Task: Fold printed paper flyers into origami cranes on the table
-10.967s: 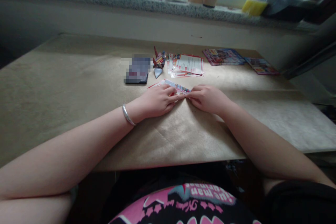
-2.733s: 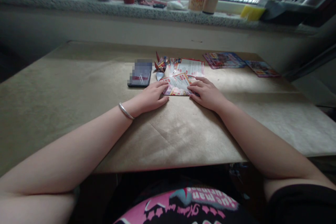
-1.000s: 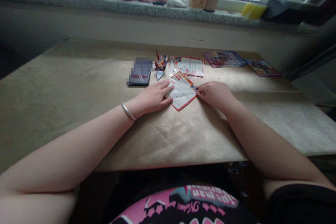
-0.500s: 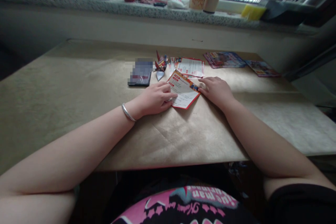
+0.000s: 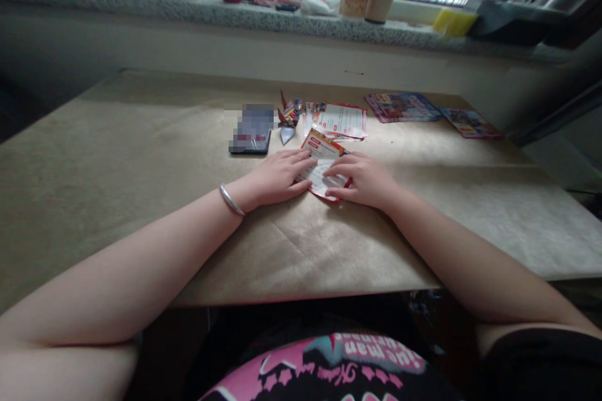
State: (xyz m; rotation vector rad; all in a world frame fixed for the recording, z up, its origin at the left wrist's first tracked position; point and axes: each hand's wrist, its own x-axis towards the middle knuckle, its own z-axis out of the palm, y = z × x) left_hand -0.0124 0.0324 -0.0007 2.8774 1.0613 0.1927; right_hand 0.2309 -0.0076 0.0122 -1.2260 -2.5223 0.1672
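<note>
A printed paper sheet [image 5: 324, 150] with a red and orange border lies at an angle on the table, and a crease or fold crosses its nearer part. My left hand [image 5: 283, 175] rests on its left side with fingers stretched out over the paper. From the right, my right hand [image 5: 365, 180] lies over the sheet's right edge, its fingers apart and touching the printed face. My fingers hide parts of both edges. Just behind the sheet are a small folded paper figure [image 5: 290, 114] with pointed tips and a small grey pointed piece [image 5: 286, 135].
A dark phone-like device [image 5: 256, 131] lies left of the figure. Several printed sheets [image 5: 343, 120] are stacked behind my hands. Colourful cards [image 5: 404, 106] and another card pile [image 5: 470, 122] sit at the back right. The windowsill [image 5: 263, 12] holds cups and a yellow object [image 5: 455, 22].
My right hand has moved left from the sheet's right corner onto its face. The left fingers have spread flatter, and the sheet has shifted slightly.
</note>
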